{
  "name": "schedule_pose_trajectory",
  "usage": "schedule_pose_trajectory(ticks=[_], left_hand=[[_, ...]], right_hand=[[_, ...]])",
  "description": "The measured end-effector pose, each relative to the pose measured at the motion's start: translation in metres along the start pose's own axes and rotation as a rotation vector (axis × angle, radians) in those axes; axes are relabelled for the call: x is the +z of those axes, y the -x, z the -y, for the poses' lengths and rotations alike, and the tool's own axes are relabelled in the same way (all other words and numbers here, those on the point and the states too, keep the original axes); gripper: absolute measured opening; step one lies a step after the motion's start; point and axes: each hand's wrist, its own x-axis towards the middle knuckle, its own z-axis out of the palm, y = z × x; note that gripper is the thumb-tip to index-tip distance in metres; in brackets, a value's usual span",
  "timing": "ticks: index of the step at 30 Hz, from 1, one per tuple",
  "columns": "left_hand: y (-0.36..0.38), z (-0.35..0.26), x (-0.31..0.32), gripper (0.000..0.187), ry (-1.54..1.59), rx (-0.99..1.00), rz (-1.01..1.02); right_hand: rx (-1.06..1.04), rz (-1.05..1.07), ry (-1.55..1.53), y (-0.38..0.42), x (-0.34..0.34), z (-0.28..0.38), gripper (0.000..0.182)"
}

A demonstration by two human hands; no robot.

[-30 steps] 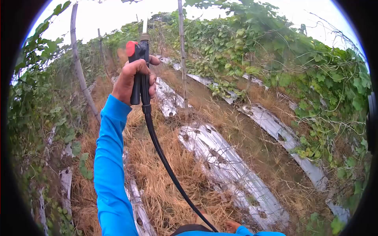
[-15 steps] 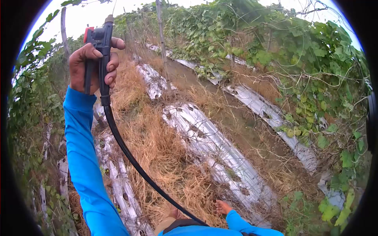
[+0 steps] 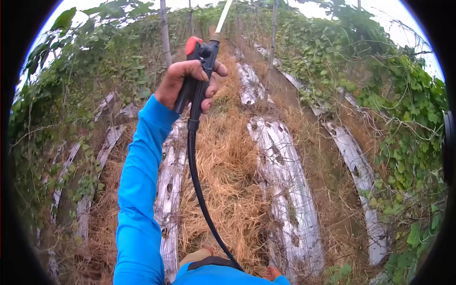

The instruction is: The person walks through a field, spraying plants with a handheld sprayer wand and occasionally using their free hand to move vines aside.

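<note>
My left hand point(image 3: 190, 85) is raised in front of me, its fingers wrapped round a black spray gun handle point(image 3: 198, 90) with a red part on top. A pale, straight streak point(image 3: 223, 19) runs up from the brass-coloured front end of the handle to the top of the view. From the handle's lower end a black hose point(image 3: 199, 190) curves down to my waist. Low at my right side, my right hand point(image 3: 272, 273) hangs near the dry straw, partly cut off by the bottom edge; its fingers look loose and nothing shows in them.
Dry straw point(image 3: 223, 190) covers the path ahead. Strips of silvery plastic mulch with holes lie on the left point(image 3: 168, 194) and right point(image 3: 287, 185). Leafy climbing vines point(image 3: 399, 104) stand on both sides, with wooden poles point(image 3: 165, 35) among them.
The view has turned left. My left hand with the spray gun now sits nearer the middle, and the streak from its front end looks thicker. My right hand shows less, lower down.
</note>
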Motion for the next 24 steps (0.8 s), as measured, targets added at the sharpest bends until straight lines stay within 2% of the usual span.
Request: schedule_pose_trajectory(ticks=[4,8,9,11,12,13,15,17,21,24], left_hand=[[0.056,0.014,0.0,0.035,-0.058,-0.044,-0.236],[0.144,0.025,0.0,0.032,-0.477,-0.031,-0.552],[0.173,0.027,0.003,0.035,-0.57,-0.051,-0.642],[0.227,0.028,0.012,0.029,-0.776,-0.081,-0.853],[0.256,0.037,-0.002,0.032,-0.998,-0.051,-0.927],[0.28,0.034,0.0,0.032,-1.013,-0.063,-0.951],[0.329,0.026,0.004,0.037,-1.41,-0.096,-1.103],[0.37,0.018,0.016,0.04,-1.474,-0.152,-1.213],[0.429,-0.008,0.037,0.041,-1.573,-0.231,-1.358],[0.463,-0.029,0.058,0.036,-1.537,-0.197,-1.492]], right_hand=[[-0.077,0.167,-0.109,-0.038,0.003,-0.005,0.031],[-0.083,0.355,-0.173,-0.072,0.017,0.003,0.029],[-0.079,0.364,-0.165,-0.057,0.027,0.004,0.029],[-0.234,0.133,0.051,-0.011,0.047,0.01,0.034],[-0.225,0.143,0.071,-0.012,0.046,0.002,0.034],[-0.223,0.168,0.09,-0.012,0.045,-0.002,0.034],[-0.223,0.197,0.152,-0.019,0.052,-0.019,0.035],[-0.247,0.144,0.094,-0.062,0.041,-0.059,0.034],[-0.17,0.243,0.148,-0.054,0.041,-0.12,0.033],[-0.145,0.297,0.181,-0.047,0.038,-0.158,0.033]])
